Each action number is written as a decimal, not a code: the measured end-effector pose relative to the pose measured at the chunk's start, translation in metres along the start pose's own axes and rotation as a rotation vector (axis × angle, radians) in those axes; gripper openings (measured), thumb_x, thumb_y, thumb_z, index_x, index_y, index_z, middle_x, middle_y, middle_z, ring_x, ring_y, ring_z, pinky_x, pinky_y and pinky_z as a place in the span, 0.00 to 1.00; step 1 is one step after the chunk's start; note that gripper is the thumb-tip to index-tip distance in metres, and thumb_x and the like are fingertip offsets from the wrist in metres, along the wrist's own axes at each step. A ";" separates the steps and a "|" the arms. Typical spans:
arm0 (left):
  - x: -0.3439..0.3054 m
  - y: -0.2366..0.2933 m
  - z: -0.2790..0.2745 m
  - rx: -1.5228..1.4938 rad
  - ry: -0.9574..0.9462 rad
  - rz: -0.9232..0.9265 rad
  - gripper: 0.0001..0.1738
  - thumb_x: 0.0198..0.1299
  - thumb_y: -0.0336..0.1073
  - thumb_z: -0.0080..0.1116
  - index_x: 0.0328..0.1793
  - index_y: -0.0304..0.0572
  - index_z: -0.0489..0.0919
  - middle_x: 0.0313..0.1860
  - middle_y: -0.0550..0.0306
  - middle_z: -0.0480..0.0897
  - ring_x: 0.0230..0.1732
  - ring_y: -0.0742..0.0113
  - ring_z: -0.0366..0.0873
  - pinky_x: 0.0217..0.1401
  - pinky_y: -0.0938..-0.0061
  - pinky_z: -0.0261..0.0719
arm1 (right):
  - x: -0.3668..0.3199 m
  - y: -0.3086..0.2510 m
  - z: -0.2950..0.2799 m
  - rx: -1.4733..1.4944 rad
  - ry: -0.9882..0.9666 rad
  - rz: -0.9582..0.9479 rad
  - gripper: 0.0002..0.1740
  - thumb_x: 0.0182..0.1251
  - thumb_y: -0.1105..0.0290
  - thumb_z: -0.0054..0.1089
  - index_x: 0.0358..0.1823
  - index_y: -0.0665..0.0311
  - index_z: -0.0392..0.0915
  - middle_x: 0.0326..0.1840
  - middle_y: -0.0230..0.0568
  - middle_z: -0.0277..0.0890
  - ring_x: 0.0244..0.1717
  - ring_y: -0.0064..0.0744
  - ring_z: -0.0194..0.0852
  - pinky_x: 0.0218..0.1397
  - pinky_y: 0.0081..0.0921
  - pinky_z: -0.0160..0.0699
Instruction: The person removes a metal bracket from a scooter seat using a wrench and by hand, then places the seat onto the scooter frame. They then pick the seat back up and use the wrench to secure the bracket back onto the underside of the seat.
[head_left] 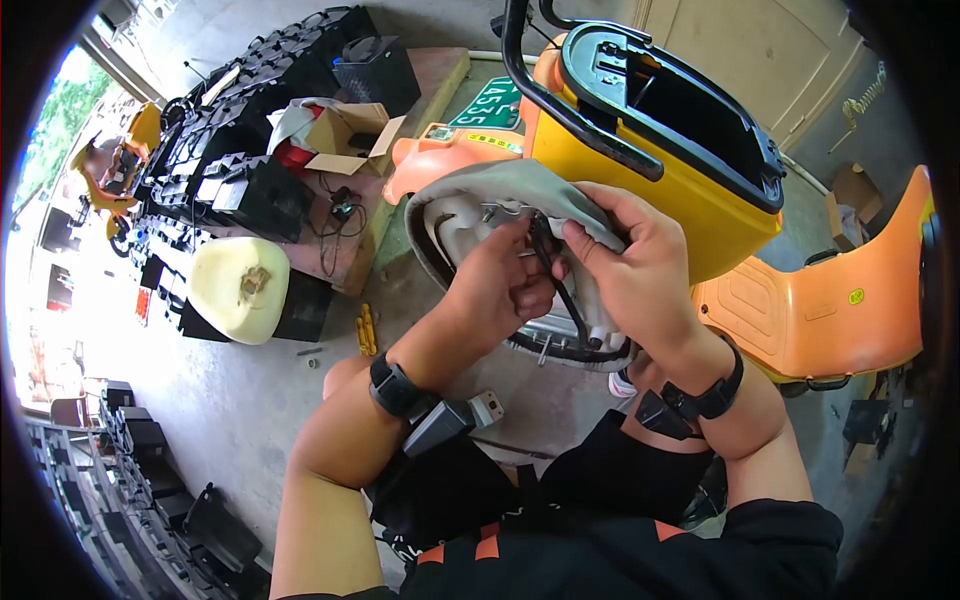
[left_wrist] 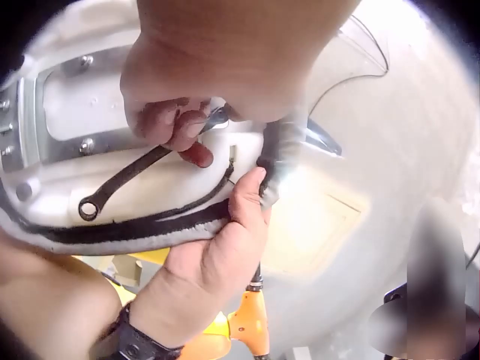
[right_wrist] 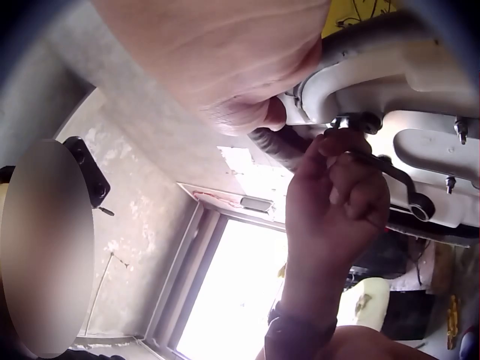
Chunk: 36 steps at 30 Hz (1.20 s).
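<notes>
An upturned scooter seat with a grey cover (head_left: pixel 525 178) and a pale plastic base (head_left: pixel 440 218) lies over the person's knees. My left hand (head_left: pixel 500 285) curls round a dark ring spanner (left_wrist: pixel 120 178) near one end; its free ring end shows over the base in the left wrist view. On the seat's underside is a metal bracket with several bolts (left_wrist: pixel 87 145). My right hand (head_left: pixel 645 275) grips the folded cover edge, its thumb (left_wrist: pixel 249 196) pressed on the rim near the left hand. The spanner's other end is partly hidden by the left fingers.
Ahead stands a yellow scooter body (head_left: pixel 660 190) with an open black compartment. An orange scooter panel (head_left: pixel 830 310) is at right. At left are a yellow foam pad (head_left: pixel 235 285), an open cardboard box (head_left: pixel 350 135), black battery cases (head_left: pixel 262 195) and yellow-handled pliers (head_left: pixel 367 330) on the floor.
</notes>
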<state>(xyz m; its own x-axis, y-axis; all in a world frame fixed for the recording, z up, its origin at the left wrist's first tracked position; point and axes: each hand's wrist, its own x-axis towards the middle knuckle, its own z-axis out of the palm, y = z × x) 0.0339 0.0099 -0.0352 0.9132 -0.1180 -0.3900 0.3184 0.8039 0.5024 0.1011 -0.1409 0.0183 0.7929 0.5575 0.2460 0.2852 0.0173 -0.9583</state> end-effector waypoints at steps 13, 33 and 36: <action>-0.004 -0.011 -0.002 -0.101 -0.114 0.111 0.23 0.79 0.54 0.31 0.44 0.45 0.71 0.36 0.53 0.80 0.19 0.71 0.58 0.24 0.78 0.56 | 0.000 -0.005 0.000 0.178 -0.006 0.046 0.13 0.68 0.82 0.61 0.53 0.75 0.79 0.32 0.35 0.80 0.28 0.18 0.77 0.33 0.16 0.78; -0.006 -0.014 0.005 1.568 0.306 0.718 0.14 0.72 0.45 0.53 0.39 0.42 0.75 0.27 0.41 0.81 0.33 0.37 0.81 0.33 0.49 0.75 | 0.006 0.016 -0.007 -0.120 0.110 -0.102 0.16 0.63 0.78 0.66 0.53 0.69 0.81 0.41 0.43 0.86 0.41 0.23 0.84 0.48 0.22 0.79; -0.008 -0.003 0.003 1.644 0.398 0.719 0.16 0.73 0.47 0.51 0.42 0.42 0.78 0.29 0.41 0.82 0.35 0.37 0.81 0.37 0.49 0.76 | 0.005 0.016 -0.007 -0.100 0.119 -0.115 0.16 0.63 0.78 0.67 0.53 0.69 0.82 0.41 0.43 0.87 0.41 0.24 0.84 0.48 0.22 0.79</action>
<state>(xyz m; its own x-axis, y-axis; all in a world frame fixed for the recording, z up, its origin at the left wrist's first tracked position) 0.0265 0.0066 -0.0319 0.9399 0.2760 0.2012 0.0607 -0.7146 0.6969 0.1137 -0.1436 0.0057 0.8084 0.4548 0.3738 0.4248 -0.0112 -0.9052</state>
